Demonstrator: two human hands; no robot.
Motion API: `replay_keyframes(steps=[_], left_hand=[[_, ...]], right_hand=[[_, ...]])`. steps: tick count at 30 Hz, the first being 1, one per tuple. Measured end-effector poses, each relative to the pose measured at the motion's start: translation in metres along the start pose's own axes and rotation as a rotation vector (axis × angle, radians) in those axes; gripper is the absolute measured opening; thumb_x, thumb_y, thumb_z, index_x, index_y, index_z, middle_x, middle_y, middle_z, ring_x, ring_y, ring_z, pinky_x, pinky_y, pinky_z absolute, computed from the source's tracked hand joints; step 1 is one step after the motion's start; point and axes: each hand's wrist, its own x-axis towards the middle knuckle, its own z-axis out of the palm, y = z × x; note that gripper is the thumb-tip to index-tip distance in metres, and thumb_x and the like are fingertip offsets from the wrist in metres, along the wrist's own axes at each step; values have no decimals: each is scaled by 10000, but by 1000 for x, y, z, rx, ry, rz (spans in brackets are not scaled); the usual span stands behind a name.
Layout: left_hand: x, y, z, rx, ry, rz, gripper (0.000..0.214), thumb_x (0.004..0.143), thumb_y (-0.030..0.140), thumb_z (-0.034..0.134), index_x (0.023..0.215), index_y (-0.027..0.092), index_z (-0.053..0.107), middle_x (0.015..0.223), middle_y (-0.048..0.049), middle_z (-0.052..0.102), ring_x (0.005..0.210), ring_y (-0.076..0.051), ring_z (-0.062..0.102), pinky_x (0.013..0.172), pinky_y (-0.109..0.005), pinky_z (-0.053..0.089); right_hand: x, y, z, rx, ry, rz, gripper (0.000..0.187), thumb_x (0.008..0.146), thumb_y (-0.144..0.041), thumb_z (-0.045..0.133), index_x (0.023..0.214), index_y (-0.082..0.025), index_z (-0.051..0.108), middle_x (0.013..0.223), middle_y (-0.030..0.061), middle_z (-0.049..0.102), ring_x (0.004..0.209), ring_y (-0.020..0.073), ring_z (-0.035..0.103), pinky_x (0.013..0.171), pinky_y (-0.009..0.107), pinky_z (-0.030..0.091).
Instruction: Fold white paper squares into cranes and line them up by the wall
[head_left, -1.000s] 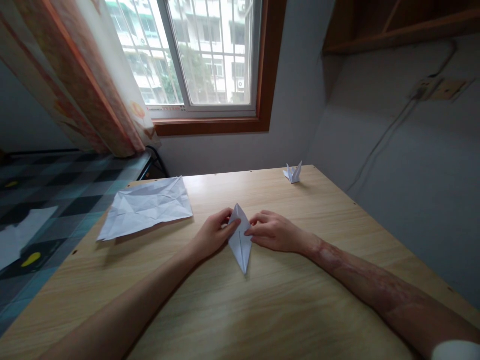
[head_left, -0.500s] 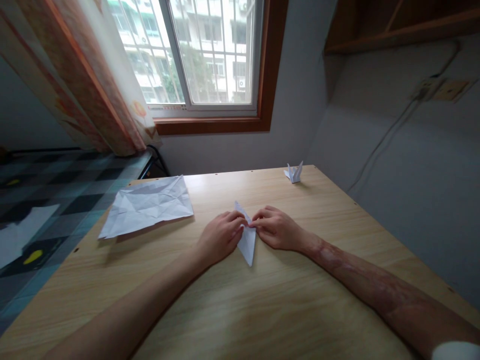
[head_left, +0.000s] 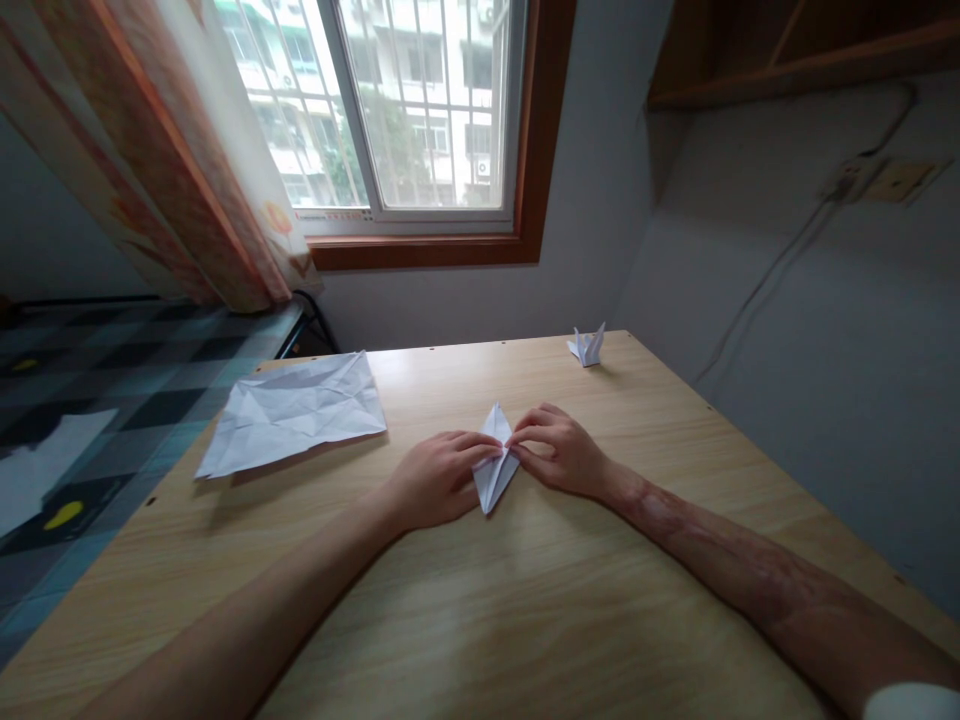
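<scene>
A small sheet of white paper folded into a narrow diamond lies on the wooden table, its points facing away from me and towards me. My left hand grips the paper's left edge, fingertips reaching to its middle. From the right, my right hand pinches the paper's right corner between thumb and index finger. The fingertips of both hands nearly meet at the centre, where creases run lengthwise. Whatever lies under the fingers is hidden.
A creased, unfolded white sheet rests at the table's back left. Near the far right corner stands a folded paper crane. More white paper lies on the checked bed cover beside the wooden table.
The folded paper has turned so that its near tip points slightly left, and its surface shows a wider diamond with a lengthwise crease. Both hands have shifted slightly with it.
</scene>
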Motion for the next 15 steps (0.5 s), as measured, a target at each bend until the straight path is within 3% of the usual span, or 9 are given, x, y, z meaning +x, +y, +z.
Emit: replay_keyframes(steps=[3,7,10,12,15], left_hand=[[-2,-3,2,14,59,-44,368,1046,245,593,1372,274,762,1357,-86,805,1194,-284,779,1065,-419,579],[-2,-5,2,-209,183,-190,295,1099,341,586,1195,227,840,1155,-73,860,991,-233,802,917,-327,607],[-2,-9,1,-481,224,-326,381,1081,446,627,973,151,842,925,-61,850,809,-210,758,760,-289,602],[-1,-11,2,-674,215,-392,419,1051,507,672,965,129,831,942,-72,850,818,-219,755,759,-302,615],[0,-13,5,-915,208,-439,450,982,565,762,1059,126,823,1014,-94,855,893,-249,774,834,-354,649]], right_hand=[[0,-4,-2,42,-16,-4,99,1044,-256,702,1078,-245,795,1046,91,779,1002,263,690,946,450,574],[2,-9,-6,88,-35,5,271,997,-303,770,1259,-244,732,1221,122,757,1145,293,689,1028,472,566],[3,-9,-6,96,-29,3,181,995,-316,777,1164,-257,750,1282,119,747,1180,289,693,1048,465,556],[3,-7,-5,131,-23,19,72,1022,-313,744,1059,-255,763,1239,101,771,1126,268,716,1032,445,556],[0,-2,-2,208,-19,98,97,1043,-321,715,989,-252,757,997,46,808,966,235,741,1064,435,540]])
